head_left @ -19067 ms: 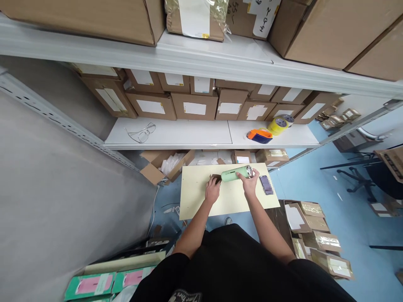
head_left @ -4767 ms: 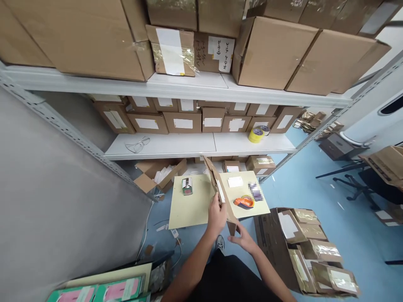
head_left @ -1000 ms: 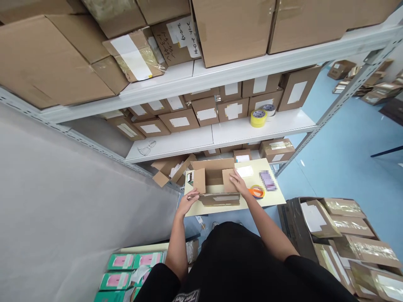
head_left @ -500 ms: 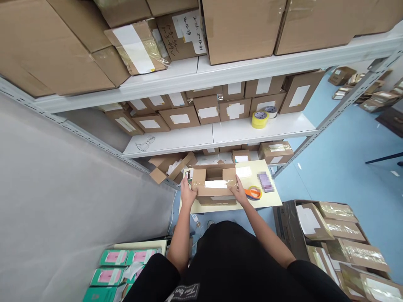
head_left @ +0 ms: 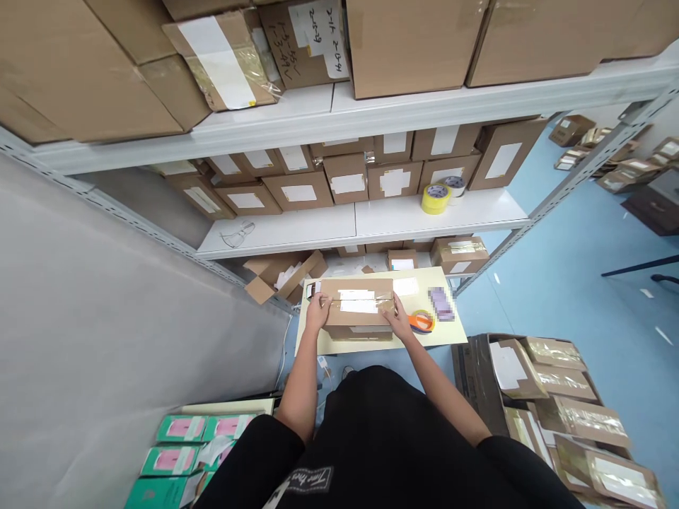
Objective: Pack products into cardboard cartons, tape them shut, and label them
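A brown cardboard box [head_left: 358,319] stands on the pale yellow table [head_left: 450,334], its top flaps folded down to meet at a seam. White label strips and shiny tape lie along that seam. My left hand [head_left: 318,311] grips the box's left end, with the thumb on top. At the right end my right hand [head_left: 399,319] holds it the same way. An orange tape dispenser [head_left: 421,323] with a yellow roll lies just right of my right hand. Beyond it is a purple item [head_left: 441,304], blurred out. White paper [head_left: 406,286] lies behind the box's right corner.
An opened carton [head_left: 286,276] sits behind the table's left corner. Shelves ahead hold labelled boxes [head_left: 300,194] and tape rolls [head_left: 436,199]. A large carton of taped parcels [head_left: 562,385] stands at right, green-and-pink boxes [head_left: 180,428] at lower left. A grey wall [head_left: 79,283] borders the left.
The box's far flap has come down, so the opening that showed inside it is now covered. Both hands stay on its ends. The view has shifted slightly.
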The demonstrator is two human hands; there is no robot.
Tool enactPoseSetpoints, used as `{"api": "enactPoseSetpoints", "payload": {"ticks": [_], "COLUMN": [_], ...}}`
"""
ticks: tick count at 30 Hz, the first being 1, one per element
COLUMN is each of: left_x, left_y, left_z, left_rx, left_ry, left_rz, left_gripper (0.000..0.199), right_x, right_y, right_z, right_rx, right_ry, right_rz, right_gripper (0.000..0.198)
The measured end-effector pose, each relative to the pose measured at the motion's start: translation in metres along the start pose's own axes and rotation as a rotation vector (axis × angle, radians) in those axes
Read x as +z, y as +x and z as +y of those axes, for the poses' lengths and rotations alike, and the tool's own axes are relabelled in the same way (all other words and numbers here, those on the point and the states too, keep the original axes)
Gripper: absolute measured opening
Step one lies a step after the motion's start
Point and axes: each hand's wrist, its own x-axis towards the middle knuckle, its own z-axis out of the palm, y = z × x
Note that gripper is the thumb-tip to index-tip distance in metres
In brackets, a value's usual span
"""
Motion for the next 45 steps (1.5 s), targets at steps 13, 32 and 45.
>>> {"api": "enactPoseSetpoints", "payload": {"ticks": [13, 32, 45], "left_x": [0.009, 0.003, -0.001], "left_y": [0.015, 0.008, 0.01], "left_z": [-0.02, -0.002, 0.005], "left_rx": [-0.243, -0.236, -0.272], "left_ry": [-0.035, 0.121, 0.248], "left_rz": [-0.097, -0.169, -0.208], "left_gripper": [0.081, 0.072, 0.075], "right_x": [-0.054, -0.106, -0.129], "right_y": [0.009, -0.037, -0.018], "right_z": [0.04, 0.123, 0.125], "right_rx": [0.114, 0.405, 0.336], "right_ry": [-0.174, -0.82, -0.563], "right_rz": [0.249, 0.141, 0.208], "right_gripper": [0.061, 0.024, 0.027]}}
